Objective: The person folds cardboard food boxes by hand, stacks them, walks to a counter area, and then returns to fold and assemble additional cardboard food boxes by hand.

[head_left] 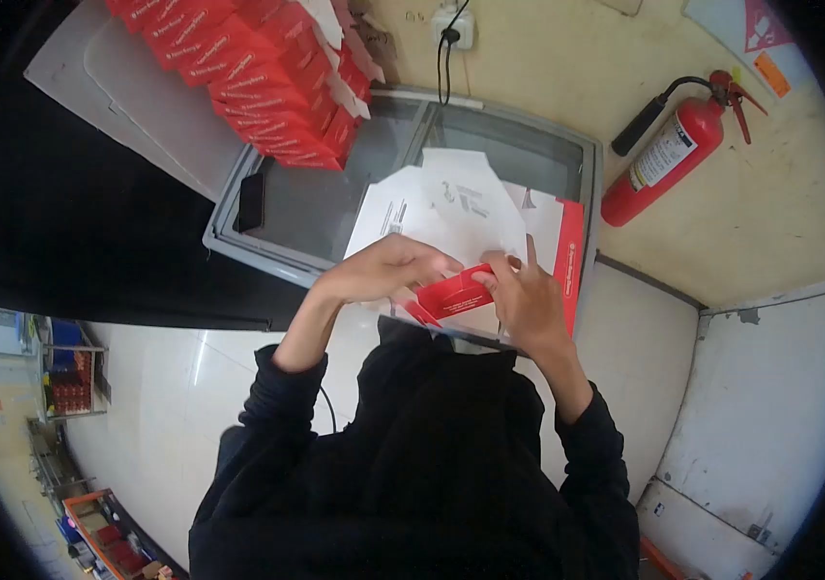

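Close in front of me, a partly folded cardboard box (461, 293) shows red printed side panels and a large white flap standing up behind. My right hand (531, 298) grips the right end of its red panel between thumb and fingers, with the index finger stretched upward. At the left corner, my left hand (395, 268) has its fingers bent in against the cardboard; its fingertips are partly hidden. Under the box lies flat white-and-red cardboard (570, 253) on the glass top of a chest freezer (321, 215).
Red printed boxes (258, 82) are stacked at the freezer's back left. A dark phone (251, 201) lies by its left edge. On the right wall hangs a fire extinguisher (666, 159). A plugged-in cable (446, 58) runs down behind the freezer.
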Available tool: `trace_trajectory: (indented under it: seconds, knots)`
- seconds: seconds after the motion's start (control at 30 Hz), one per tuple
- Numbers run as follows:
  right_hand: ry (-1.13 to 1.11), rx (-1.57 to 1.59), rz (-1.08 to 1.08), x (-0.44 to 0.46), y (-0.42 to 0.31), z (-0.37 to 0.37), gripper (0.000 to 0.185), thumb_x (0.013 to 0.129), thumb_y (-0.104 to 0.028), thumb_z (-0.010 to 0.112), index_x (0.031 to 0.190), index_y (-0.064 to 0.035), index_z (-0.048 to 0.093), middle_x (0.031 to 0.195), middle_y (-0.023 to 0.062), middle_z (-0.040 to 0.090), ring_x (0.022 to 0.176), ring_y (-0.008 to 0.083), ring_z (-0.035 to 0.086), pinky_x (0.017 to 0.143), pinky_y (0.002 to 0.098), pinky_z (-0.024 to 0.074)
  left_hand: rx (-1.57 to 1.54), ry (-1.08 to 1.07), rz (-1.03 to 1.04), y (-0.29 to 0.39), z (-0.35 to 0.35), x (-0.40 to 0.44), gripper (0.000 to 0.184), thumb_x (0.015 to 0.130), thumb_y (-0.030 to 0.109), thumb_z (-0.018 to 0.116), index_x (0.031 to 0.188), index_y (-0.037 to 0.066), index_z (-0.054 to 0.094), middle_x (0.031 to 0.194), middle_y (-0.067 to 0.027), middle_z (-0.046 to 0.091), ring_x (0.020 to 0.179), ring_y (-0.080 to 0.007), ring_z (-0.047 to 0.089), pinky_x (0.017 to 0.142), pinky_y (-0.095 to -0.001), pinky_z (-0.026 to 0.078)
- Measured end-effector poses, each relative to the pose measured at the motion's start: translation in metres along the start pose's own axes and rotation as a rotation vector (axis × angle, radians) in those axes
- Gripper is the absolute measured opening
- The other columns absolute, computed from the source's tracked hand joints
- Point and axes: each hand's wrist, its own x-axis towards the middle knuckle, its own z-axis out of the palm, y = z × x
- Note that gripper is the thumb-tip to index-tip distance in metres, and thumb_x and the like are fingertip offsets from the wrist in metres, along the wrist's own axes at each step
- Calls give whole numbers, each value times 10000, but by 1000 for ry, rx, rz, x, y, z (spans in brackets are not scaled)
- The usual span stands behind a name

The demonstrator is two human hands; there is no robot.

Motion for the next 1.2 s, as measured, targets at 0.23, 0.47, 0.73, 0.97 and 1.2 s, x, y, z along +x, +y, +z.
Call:
trace_trajectory:
  seconds: [0.23, 0.47, 0.73, 0.97, 1.2]
  knots:
    - [107, 190, -45, 13, 4, -6, 219, 965, -249, 561, 958, -34, 519, 905, 228, 571, 743, 444, 609, 619, 513, 494, 252, 416, 413, 1, 19, -5, 350, 858, 132, 693, 1189, 26, 656, 1105, -128, 698, 1013, -243, 638, 949, -356, 452]
    - [131, 287, -5, 22, -22, -19, 156, 966, -221, 545, 971, -65, 557, 981, 274, 540, 778, 483, 589, 644, 520, 483, 443, 707, 495, 10, 22, -16, 273, 895, 141, 651, 1153, 51, 650, 1211, -116, 646, 1125, -262, 577, 1043, -417, 307]
    - [388, 437, -125, 58, -67, -50, 235, 867, -199, 699, 971, -36, 566, 986, 135, 572, 869, 290, 610, 742, 382, 486, 746, 562, 680, 95, -2, -40, 530, 914, 349, 596, 1367, 97, 484, 1481, -178, 384, 1326, -371, 360, 1053, -537, 246]
    - [1119, 728, -521, 239, -145, -136, 343, 865, -83, 568, 1194, 8, 531, 1095, 88, 509, 1042, 201, 504, 969, 320, 377, 1006, 1105, 1503, 142, -56, -66, 652, 823, 436, 714, 1408, 268, 478, 1567, -222, 218, 1476, -434, 88, 1141, -656, 62]
    - [1278, 1044, -559, 484, -298, -261, 194, 899, -144, 619, 989, -5, 722, 830, 17, 652, 690, 66, 576, 534, 232, 441, 952, 1166, 698, 41, -117, -159, 555, 810, 355, 750, 1307, 186, 569, 1483, -231, 313, 1395, -439, 228, 1122, -565, 197]
